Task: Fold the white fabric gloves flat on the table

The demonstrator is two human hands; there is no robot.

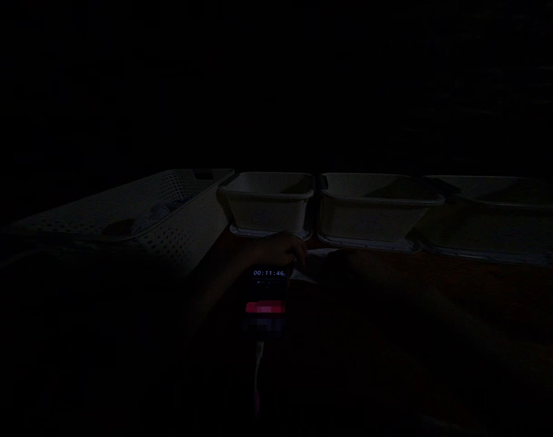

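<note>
The scene is very dark. My left hand (292, 247) reaches in from the left, above the top end of a lit phone (266, 303), with its fingers curled down and closed. At its fingertips is a thin white piece (313, 262), perhaps cloth or paper; its kind cannot be made out. My right hand (342, 261) is only a dim shape at the right end of that white piece, and its fingers are lost in shadow. The phone shows a running time of 00:11:46 and a red bar.
A large perforated basket (192, 233) stands at the left with some dim items inside. Three pale tubs, a left tub (269, 209), a middle tub (371, 218) and a right tub (495, 227), line the back. A white cable (257, 364) runs from the phone towards me.
</note>
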